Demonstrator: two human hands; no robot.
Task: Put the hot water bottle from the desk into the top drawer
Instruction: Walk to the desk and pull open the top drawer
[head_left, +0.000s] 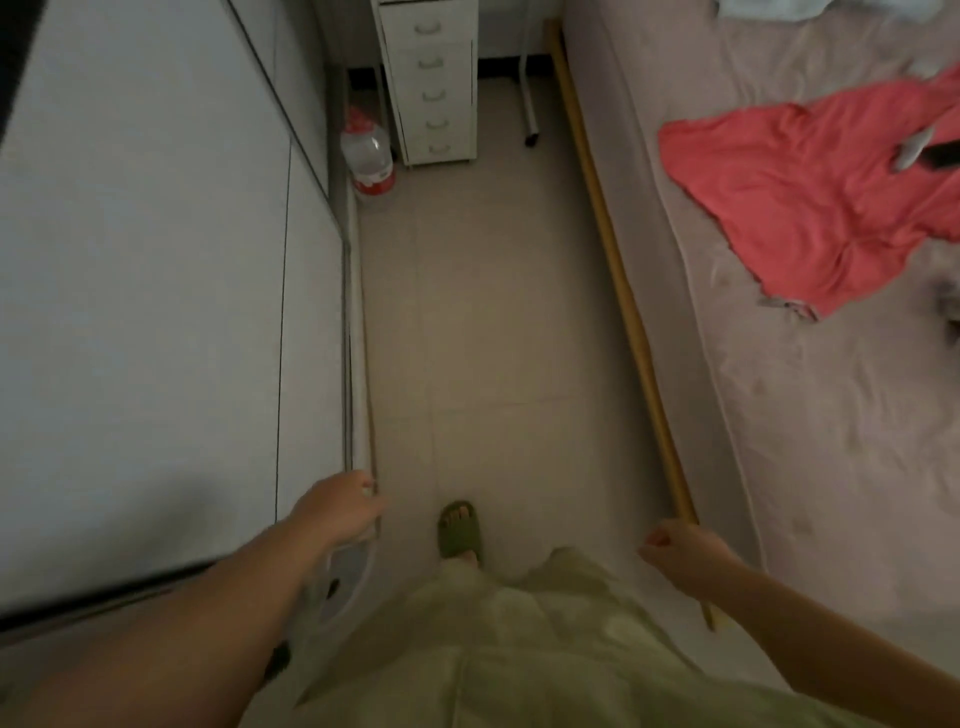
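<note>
A white drawer unit (434, 83) with several drawers stands at the far end of a narrow tiled aisle, all its drawers closed. No hot water bottle and no desk top are in sight. My left hand (340, 506) hangs low at the left, fingers loosely curled, holding nothing. My right hand (680, 545) is at the lower right in a loose fist, also with nothing in it. Both hands are far from the drawer unit.
A grey wardrobe front (156, 286) lines the left. A bed (779, 415) with a wooden side rail (623, 312) and a red cloth (810, 208) lines the right. A large water jug (368, 156) stands left of the drawers. My foot in a green slipper (460, 527) is on the floor.
</note>
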